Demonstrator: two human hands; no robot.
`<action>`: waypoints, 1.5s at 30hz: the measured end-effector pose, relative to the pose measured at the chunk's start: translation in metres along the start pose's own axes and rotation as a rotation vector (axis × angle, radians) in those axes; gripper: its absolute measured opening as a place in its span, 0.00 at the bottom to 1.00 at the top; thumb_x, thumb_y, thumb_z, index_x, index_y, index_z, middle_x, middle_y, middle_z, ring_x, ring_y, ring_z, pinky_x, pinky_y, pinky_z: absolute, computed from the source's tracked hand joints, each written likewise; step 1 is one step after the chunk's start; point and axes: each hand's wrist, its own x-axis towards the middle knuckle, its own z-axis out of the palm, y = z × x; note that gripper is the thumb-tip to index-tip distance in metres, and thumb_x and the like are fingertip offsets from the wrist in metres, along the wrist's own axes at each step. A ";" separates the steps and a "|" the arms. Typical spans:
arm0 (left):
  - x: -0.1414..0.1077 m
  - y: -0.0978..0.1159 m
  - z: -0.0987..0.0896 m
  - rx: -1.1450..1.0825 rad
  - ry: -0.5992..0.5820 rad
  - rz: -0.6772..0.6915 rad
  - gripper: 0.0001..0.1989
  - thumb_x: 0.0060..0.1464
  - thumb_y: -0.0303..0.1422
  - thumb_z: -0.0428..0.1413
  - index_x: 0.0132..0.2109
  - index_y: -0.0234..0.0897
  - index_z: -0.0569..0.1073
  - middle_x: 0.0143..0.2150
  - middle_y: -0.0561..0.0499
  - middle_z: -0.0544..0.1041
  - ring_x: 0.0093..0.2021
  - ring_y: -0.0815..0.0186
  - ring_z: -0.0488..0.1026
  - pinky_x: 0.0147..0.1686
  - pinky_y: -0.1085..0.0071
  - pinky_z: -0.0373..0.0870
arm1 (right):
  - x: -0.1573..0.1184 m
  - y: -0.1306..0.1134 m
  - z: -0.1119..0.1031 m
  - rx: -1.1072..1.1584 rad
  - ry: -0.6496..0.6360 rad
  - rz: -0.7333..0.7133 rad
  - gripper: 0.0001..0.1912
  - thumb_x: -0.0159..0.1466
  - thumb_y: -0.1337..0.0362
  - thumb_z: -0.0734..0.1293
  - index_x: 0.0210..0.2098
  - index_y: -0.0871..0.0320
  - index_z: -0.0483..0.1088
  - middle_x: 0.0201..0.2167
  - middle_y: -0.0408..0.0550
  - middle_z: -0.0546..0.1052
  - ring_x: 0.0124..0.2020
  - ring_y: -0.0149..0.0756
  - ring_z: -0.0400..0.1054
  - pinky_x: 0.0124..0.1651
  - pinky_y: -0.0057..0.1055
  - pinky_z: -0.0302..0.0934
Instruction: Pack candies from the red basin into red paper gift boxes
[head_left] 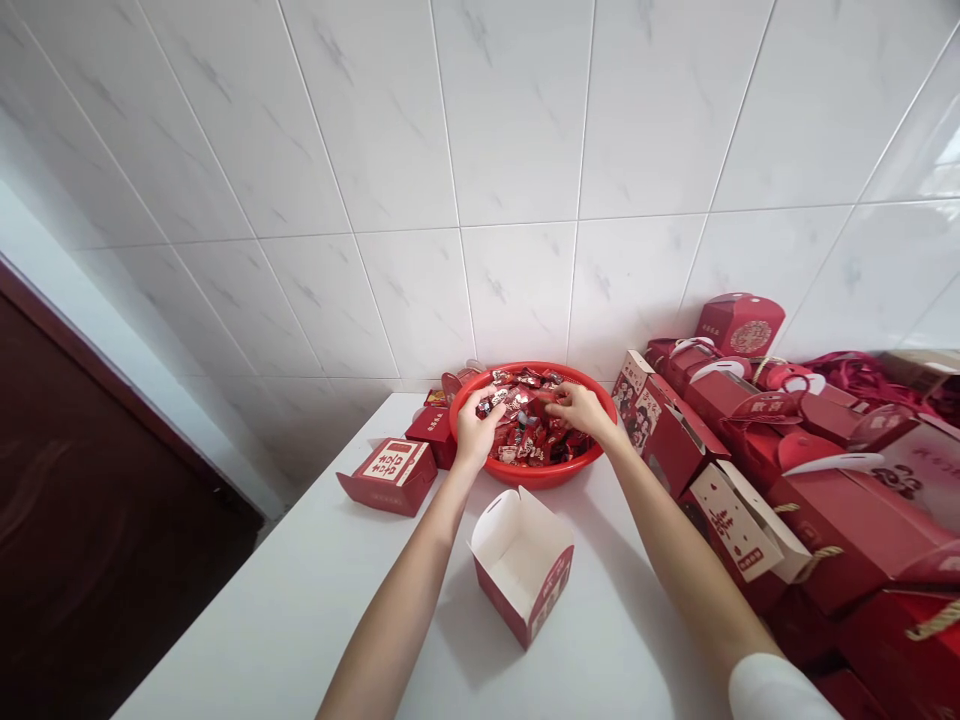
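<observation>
Both of my hands are over a round red basket [547, 478] filled with wrapped candies [529, 445]. At its left side, my left hand [480, 420] has its fingers closed around shiny wrapped candies. On the right, my right hand [576, 408] pinches at a red wrapper; exactly what lies between the fingertips is too small to tell. Between my forearms stands an open red box [521, 565], its white inside facing up with nothing in it. A closed red box with a white printed top [394, 475] sits left of the basket.
Many red gift boxes [847, 510] are piled along the right side, some with rope handles. Smaller red boxes [433, 430] touch the basket's left side. A tiled wall [517, 290] rises behind the white table [300, 590], whose left edge runs diagonally near a dark door [97, 500].
</observation>
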 end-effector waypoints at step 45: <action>-0.017 0.072 -0.057 -0.077 -0.499 -0.115 0.22 0.43 0.37 0.67 0.48 0.40 0.79 0.53 0.46 0.78 0.51 0.54 0.76 0.50 0.60 0.75 | -0.126 -0.074 -0.053 0.245 -0.132 -0.386 0.14 0.65 0.56 0.65 0.29 0.59 0.72 0.23 0.42 0.73 0.24 0.28 0.61 0.27 0.25 0.52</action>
